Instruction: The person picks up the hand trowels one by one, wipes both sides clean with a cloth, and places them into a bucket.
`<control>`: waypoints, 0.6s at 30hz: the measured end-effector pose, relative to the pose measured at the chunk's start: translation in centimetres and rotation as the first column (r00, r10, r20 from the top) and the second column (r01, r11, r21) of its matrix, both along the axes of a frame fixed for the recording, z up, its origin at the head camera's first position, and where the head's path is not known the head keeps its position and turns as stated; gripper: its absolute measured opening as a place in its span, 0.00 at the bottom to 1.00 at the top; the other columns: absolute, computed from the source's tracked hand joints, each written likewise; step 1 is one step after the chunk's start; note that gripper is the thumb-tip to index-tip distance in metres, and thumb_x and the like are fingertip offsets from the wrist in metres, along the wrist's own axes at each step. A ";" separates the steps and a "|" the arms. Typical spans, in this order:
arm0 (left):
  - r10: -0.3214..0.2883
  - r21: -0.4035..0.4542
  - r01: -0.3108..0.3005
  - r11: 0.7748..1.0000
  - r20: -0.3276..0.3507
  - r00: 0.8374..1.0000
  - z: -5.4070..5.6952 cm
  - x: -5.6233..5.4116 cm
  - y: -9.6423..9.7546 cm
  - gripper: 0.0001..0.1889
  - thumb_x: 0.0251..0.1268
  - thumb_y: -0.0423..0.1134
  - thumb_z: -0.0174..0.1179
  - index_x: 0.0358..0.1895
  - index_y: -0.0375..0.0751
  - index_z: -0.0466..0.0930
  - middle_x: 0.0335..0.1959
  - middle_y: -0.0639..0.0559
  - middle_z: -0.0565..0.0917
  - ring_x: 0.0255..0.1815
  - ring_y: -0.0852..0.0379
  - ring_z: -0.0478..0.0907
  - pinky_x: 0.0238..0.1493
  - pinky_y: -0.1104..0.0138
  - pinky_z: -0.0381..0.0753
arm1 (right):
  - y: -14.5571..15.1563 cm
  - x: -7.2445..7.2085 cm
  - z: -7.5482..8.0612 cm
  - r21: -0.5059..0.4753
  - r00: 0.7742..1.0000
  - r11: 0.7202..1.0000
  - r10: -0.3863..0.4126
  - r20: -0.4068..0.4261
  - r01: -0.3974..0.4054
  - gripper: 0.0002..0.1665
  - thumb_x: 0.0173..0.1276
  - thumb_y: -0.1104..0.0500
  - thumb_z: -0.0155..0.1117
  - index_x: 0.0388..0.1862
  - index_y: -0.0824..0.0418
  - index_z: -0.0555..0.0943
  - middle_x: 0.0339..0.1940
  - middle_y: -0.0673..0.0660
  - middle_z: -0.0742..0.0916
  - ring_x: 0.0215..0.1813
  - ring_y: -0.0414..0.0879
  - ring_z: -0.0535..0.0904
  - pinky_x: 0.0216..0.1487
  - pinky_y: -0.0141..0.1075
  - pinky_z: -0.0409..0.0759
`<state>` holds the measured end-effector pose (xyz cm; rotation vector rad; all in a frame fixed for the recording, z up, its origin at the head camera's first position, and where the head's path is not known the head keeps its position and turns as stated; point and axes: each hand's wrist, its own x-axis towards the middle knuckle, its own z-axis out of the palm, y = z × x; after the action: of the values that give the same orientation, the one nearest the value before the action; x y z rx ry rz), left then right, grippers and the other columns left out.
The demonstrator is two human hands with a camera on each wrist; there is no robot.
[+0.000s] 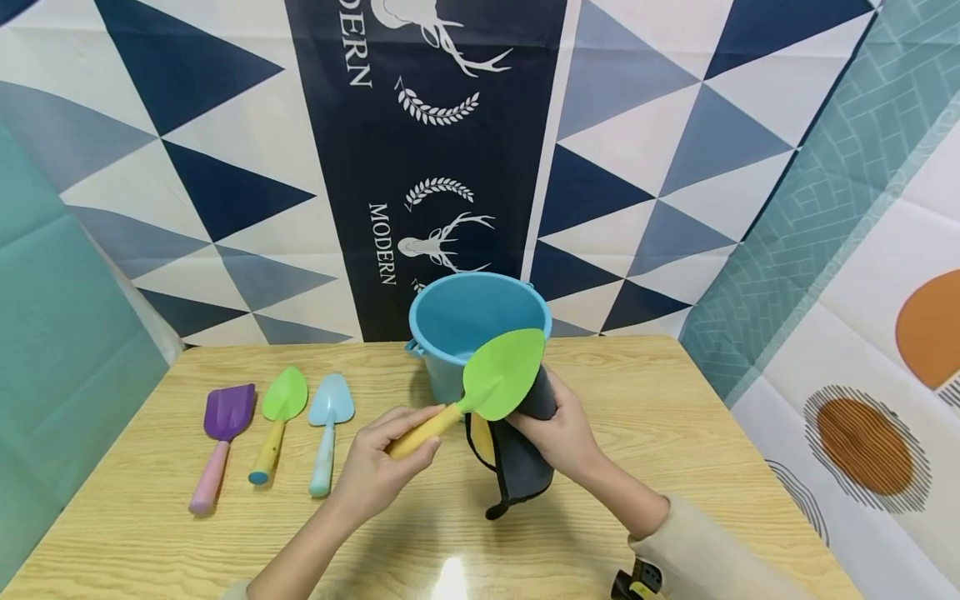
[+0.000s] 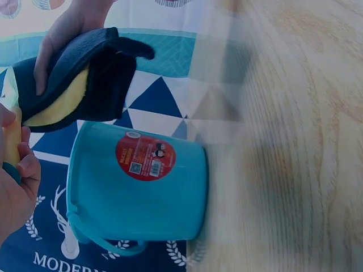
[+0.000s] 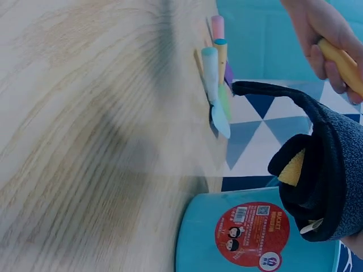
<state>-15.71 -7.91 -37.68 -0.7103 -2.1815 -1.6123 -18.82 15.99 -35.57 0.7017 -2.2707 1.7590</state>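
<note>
My left hand [image 1: 375,467] grips the yellow handle of a toy shovel [image 1: 510,367] with a broad lime-green blade. Its blade tilts up in front of the bucket and overlaps a dark cloth [image 1: 523,467] in the head view. That cloth, folded over, has black edging and a yellow inner side [image 2: 62,102]; my right hand [image 1: 562,429] holds it, thumb on top. Behind both hands stands a blue bucket [image 1: 441,379], upright, with a round red label [image 3: 252,235] on its side. The shovel's blade lies almost wholly outside the wrist views.
Three more toy shovels lie at the left of the wooden table [image 1: 637,417]: a purple one with a pink handle [image 1: 228,412], a green one [image 1: 285,396] and a light blue one [image 1: 330,404]. Patterned cloth walls [image 1: 637,108] stand behind and beside the table.
</note>
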 end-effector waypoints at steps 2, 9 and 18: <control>0.007 0.002 -0.007 1.000 0.006 1.000 0.1 -0.1 0.0 0.17 0.57 0.31 0.63 0.51 0.44 0.82 0.39 0.50 0.83 0.28 0.64 0.72 0.22 0.70 0.75 | -0.2 0.1 -0.1 0.033 1.000 0.999 0.029 -0.003 -0.029 0.30 0.60 0.68 0.63 0.63 0.60 0.69 0.54 0.63 0.79 0.51 0.37 0.79 0.48 0.36 0.81; 0.029 0.005 -0.029 1.000 0.023 0.999 0.2 -0.2 -0.2 0.17 0.57 0.31 0.63 0.51 0.44 0.82 0.41 0.50 0.83 0.29 0.64 0.72 0.23 0.70 0.75 | -0.4 0.0 -0.3 0.087 0.998 0.994 0.065 -0.012 -0.063 0.35 0.61 0.65 0.64 0.68 0.56 0.65 0.59 0.61 0.78 0.56 0.43 0.78 0.49 0.37 0.81; 0.042 0.029 -0.042 0.999 -0.002 0.999 -0.1 -0.3 -0.9 0.17 0.57 0.29 0.62 0.51 0.40 0.81 0.38 0.46 0.82 0.25 0.66 0.71 0.20 0.71 0.73 | 0.2 -0.3 0.4 -0.006 0.992 0.993 -0.120 -0.030 0.120 0.32 0.59 0.67 0.65 0.63 0.58 0.70 0.55 0.55 0.80 0.51 0.34 0.77 0.48 0.33 0.80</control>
<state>-16.02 -8.78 -37.80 -0.6537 -2.1525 -1.6173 -19.08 16.23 -35.14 0.5740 -2.2381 1.6869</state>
